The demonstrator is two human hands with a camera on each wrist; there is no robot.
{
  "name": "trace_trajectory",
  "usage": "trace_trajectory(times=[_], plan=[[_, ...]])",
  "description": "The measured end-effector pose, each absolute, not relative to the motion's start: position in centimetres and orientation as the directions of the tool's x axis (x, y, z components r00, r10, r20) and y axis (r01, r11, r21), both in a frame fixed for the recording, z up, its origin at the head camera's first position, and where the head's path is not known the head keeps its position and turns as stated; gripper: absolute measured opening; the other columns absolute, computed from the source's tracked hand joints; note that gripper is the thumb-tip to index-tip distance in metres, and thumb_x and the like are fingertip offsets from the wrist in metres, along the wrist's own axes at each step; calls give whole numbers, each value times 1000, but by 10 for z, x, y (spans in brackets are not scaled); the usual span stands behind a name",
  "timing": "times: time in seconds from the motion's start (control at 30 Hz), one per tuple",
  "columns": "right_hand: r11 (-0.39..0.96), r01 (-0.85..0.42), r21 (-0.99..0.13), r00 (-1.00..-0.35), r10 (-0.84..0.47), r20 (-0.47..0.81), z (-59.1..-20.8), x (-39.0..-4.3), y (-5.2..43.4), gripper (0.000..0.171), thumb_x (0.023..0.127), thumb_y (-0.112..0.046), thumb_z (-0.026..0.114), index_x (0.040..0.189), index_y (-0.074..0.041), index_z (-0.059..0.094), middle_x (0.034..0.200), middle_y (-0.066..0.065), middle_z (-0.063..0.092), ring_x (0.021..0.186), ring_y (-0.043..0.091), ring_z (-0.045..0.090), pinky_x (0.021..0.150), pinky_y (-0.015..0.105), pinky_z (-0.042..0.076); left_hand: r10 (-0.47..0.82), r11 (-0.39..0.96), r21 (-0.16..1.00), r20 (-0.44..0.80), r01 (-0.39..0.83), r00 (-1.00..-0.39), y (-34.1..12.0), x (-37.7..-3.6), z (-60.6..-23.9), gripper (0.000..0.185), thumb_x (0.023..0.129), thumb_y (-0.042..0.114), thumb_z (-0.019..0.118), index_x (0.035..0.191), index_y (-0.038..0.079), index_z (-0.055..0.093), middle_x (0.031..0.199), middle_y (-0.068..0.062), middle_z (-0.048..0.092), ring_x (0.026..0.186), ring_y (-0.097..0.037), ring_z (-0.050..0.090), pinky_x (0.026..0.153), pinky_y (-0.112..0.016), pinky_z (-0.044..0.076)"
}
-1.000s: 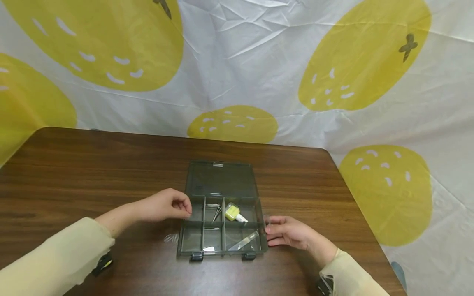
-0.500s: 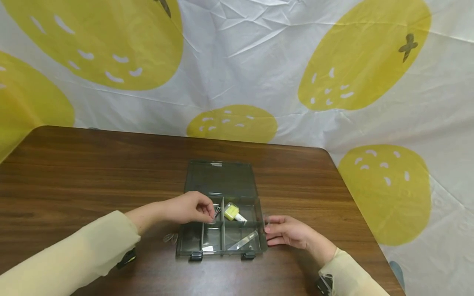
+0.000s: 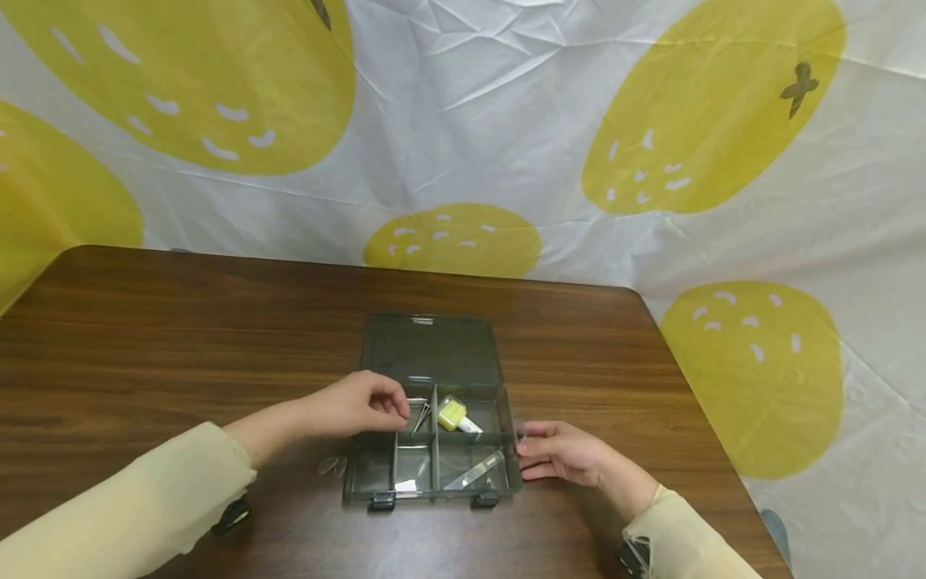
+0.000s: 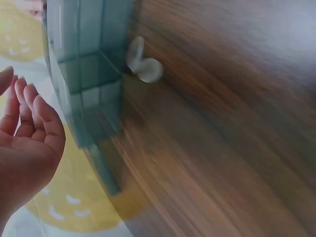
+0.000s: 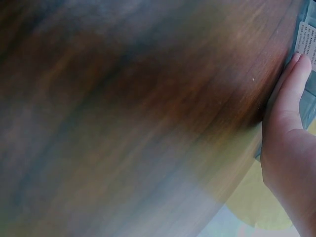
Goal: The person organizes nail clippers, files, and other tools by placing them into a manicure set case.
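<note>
A dark translucent compartment box (image 3: 370, 469) lies on the table with its lid (image 3: 434, 350) laid back. My left hand (image 3: 354, 404) hovers over its far-left compartment, fingers bent and relaxed; in the left wrist view the thumb stands apart from the fingertips and nothing shows between them. The fingers of my right hand (image 3: 564, 454) rest against the box's right side; the right wrist view shows the thumb beside a printed label (image 5: 307, 42). Inside are thin metal pieces (image 3: 422, 416), a yellow bottle with a white cap (image 3: 452, 414) and a flat silvery strip (image 3: 476, 470).
Two small clear oval pieces (image 3: 333, 466) lie on the wooden table (image 3: 181, 338) left of the box. Two black latches (image 3: 383, 501) sit along the box's front edge. A lemon-patterned cloth (image 3: 470, 121) hangs behind the table.
My left hand moves right over the box's middle, then draws slightly back left. The small clear thing at its fingertips half a second ago no longer shows there. My right hand stays put.
</note>
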State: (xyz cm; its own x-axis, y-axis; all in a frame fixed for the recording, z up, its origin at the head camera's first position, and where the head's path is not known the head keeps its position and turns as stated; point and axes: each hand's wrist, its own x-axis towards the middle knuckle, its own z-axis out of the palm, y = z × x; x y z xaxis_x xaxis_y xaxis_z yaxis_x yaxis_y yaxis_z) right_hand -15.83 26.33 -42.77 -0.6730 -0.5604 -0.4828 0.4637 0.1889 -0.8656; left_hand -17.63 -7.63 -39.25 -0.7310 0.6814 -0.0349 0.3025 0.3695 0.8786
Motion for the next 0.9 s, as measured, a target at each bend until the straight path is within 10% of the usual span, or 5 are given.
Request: trace_trajectory(times=[0.9], plan=[[189,470,-862,-686,-536,-492,-427,-156,263,62,92,-6,51,139,19,18,98,-2,64,88,11,65,82,29,53,504,647,684,-52,337,-862,-141,-146,-435,16,67,17,76,71,15,61,64,11,52,58,2,43,56,-19,37]])
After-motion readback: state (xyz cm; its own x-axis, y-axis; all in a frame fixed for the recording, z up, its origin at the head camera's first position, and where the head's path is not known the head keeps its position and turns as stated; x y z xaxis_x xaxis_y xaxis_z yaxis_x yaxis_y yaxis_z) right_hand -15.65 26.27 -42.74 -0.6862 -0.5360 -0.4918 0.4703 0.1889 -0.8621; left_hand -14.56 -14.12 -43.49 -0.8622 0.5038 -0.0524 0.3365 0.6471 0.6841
